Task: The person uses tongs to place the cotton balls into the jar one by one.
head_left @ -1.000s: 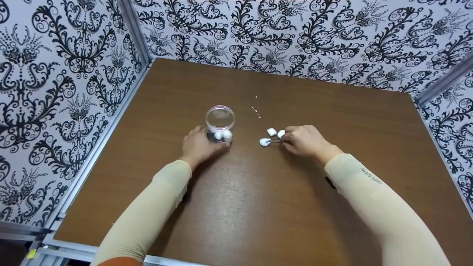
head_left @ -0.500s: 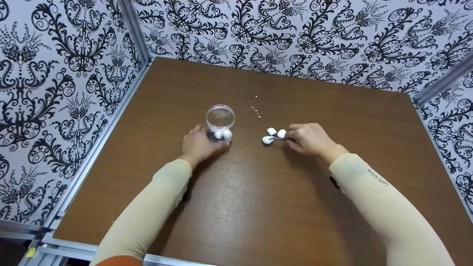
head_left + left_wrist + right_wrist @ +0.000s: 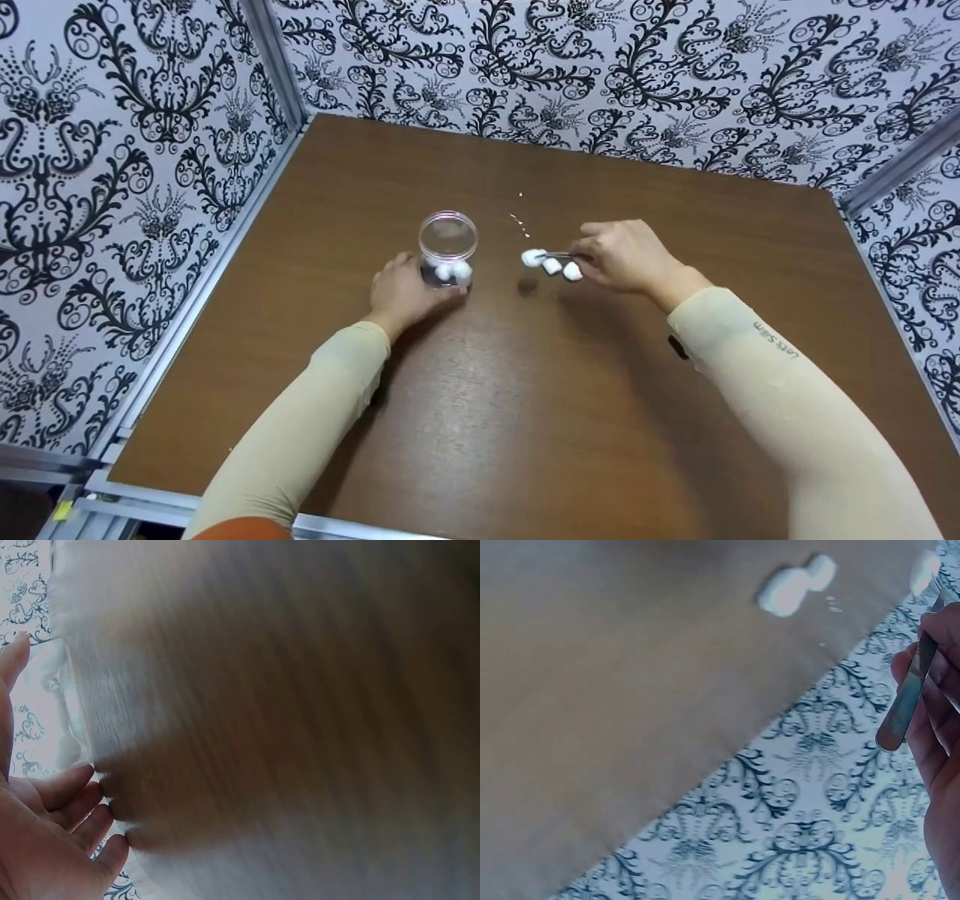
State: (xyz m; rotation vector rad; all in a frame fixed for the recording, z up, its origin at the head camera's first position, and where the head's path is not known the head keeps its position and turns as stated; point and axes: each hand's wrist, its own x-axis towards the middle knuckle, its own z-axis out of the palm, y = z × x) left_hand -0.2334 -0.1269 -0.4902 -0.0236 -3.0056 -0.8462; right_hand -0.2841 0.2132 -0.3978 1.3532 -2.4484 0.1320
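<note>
My left hand (image 3: 405,292) holds a clear plastic jar (image 3: 448,238) upright on the table, its thumb in front and fingers behind. White cotton balls (image 3: 453,273) lie inside the jar. In the left wrist view the fingers (image 3: 82,802) rest by the table surface and the see-through jar (image 3: 64,701) shows beyond them. Metal tweezers (image 3: 559,255) are pinched in my right hand (image 3: 626,255), with one cotton ball (image 3: 532,258) at their tips, raised over its shadow. Their rounded end (image 3: 892,731) points back past the fingers in the right wrist view.
Two more white cotton balls (image 3: 572,271) lie on the brown table (image 3: 465,435) just below the tweezers. Several small white bits (image 3: 520,223) are scattered farther back. Patterned walls (image 3: 585,75) and a metal frame border the table.
The right hand has moved up and away from me, lifting the cotton ball off the table in the tweezers. The left hand and jar have stayed in place.
</note>
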